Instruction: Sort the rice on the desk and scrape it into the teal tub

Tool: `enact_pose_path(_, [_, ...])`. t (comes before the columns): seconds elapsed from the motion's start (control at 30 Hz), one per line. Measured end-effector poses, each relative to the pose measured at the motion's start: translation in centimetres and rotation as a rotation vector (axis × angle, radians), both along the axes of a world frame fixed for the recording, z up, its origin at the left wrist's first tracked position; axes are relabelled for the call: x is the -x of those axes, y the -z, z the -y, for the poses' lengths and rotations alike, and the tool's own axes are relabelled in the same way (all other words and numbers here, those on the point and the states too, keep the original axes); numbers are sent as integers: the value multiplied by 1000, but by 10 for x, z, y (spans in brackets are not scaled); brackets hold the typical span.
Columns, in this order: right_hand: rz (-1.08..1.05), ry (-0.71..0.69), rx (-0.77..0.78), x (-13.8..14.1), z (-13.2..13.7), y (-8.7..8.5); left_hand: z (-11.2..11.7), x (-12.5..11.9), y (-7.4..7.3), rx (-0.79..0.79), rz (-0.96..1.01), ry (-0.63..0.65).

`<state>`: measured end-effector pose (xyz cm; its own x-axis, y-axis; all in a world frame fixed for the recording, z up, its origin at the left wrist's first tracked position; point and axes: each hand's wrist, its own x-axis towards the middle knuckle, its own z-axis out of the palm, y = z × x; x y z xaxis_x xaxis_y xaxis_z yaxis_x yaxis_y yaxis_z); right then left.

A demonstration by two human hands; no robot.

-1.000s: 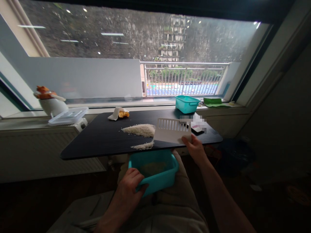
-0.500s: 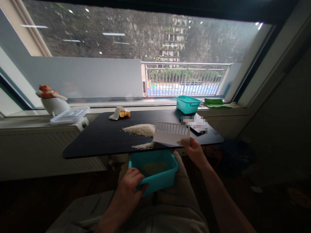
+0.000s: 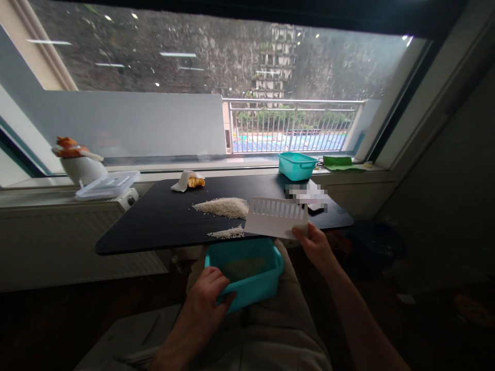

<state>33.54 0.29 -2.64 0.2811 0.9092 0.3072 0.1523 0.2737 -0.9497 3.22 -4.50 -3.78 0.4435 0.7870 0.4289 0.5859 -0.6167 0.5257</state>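
Observation:
My left hand [image 3: 212,292] is closed on the near left rim of a teal plastic bin [image 3: 255,289], which rests on my lap below the table's front edge. Some pale grains lie dimly visible in its bottom. Between thumb and fingers, my right hand [image 3: 314,243] grips the right end of a white slotted plastic panel [image 3: 273,222]. That panel is tilted over the table, its left edge beside a long heap of white rice [image 3: 223,207]. A smaller strip of rice [image 3: 228,233] lies closer to the front edge, also by the panel's left side.
The dark table [image 3: 154,219] also bears a crumpled cloth with something orange [image 3: 189,181] and a blurred flat item [image 3: 307,196]. A second teal bin [image 3: 297,166] stands at the back right. On the left are a clear plastic lid [image 3: 108,185] and a white-and-orange figure [image 3: 79,162].
My right hand has moved slightly right and down with the slotted panel. My left hand stays on the bin's rim. The view has shifted a little.

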Motion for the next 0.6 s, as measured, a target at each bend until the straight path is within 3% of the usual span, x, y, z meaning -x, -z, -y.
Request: enact_pose_path(0.6, [23, -54, -8, 17, -5, -11, -2, 3, -2, -28, -1, -19])
